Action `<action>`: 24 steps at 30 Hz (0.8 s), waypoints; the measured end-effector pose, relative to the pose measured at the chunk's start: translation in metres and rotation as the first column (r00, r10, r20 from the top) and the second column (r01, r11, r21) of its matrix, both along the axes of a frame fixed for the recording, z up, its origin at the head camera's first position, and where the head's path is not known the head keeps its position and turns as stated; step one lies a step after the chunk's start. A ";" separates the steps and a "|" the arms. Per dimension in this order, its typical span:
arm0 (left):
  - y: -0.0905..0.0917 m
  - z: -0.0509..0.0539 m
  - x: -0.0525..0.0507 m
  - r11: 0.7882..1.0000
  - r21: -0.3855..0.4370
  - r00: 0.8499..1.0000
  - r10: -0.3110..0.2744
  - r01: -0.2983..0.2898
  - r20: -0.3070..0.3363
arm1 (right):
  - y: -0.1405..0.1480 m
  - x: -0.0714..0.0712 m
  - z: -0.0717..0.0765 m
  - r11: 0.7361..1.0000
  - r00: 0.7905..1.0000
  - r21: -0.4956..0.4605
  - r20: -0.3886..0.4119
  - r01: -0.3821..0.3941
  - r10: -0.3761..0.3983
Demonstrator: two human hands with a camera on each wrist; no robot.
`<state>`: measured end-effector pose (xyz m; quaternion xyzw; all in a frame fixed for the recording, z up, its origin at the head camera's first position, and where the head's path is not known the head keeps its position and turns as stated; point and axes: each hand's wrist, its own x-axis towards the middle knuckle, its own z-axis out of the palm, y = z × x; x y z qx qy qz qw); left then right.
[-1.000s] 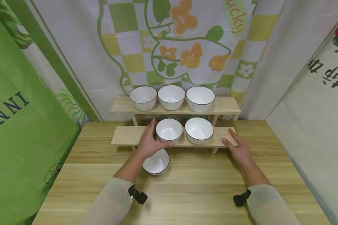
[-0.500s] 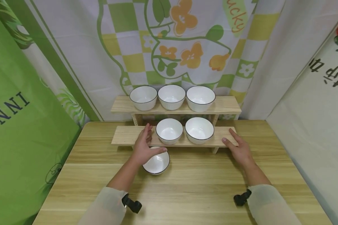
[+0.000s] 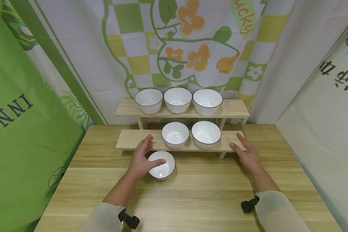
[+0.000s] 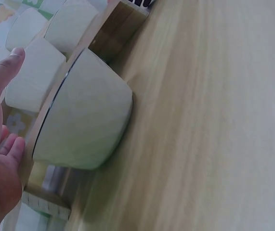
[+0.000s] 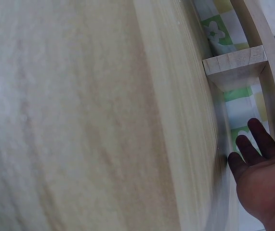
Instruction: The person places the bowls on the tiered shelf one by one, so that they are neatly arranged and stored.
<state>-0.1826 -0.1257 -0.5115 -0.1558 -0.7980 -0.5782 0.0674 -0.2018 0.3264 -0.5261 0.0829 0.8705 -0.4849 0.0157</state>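
A white bowl (image 3: 166, 170) with a dark rim stands on the table in front of a two-tier wooden shelf (image 3: 130, 138). My left hand (image 3: 140, 162) is at its left side, fingers spread, the thumb reaching over its rim in the head view. In the left wrist view the bowl (image 4: 86, 110) is seen from its side, beside the hand (image 4: 0, 139); contact is unclear. My right hand (image 3: 247, 156) holds the right end of the lower board, thumb and index finger on top. Beneath the board, the other fingers (image 5: 253, 144) extend in the right wrist view.
Two white bowls, a middle one (image 3: 175, 135) and a right one (image 3: 206, 134), stand on the lower board. Three more, left (image 3: 149, 101), centre (image 3: 178, 100) and right (image 3: 207, 102), line the upper board. A patterned curtain (image 3: 133, 48) hangs behind the table (image 3: 197, 199).
My left hand has let go of the middle bowl on the lower board and moved down and left to the bowl on the table. The right hand stays on the board.
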 end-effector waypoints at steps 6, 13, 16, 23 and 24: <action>-0.008 -0.009 0.006 0.999 -0.027 0.997 0.028 -0.029 -0.067 | 0.002 -0.001 -0.003 1.000 1.000 -0.007 -0.011 0.009 -0.009; -0.013 -0.016 0.015 0.994 -0.102 0.999 0.044 -0.046 -0.028 | 0.001 -0.001 -0.001 1.000 1.000 0.004 0.011 0.014 -0.014; -0.015 -0.019 0.020 0.991 -0.128 0.999 0.040 -0.039 0.006 | 0.001 0.000 0.000 1.000 1.000 0.003 0.011 0.011 -0.011; -0.016 -0.027 0.027 0.985 -0.166 0.997 0.051 -0.041 0.056 | -0.001 -0.001 0.001 1.000 1.000 0.009 0.014 0.008 -0.008; -0.016 -0.028 0.028 0.982 -0.182 0.996 0.057 -0.045 0.061 | -0.001 -0.001 0.001 1.000 1.000 0.009 0.015 0.007 -0.007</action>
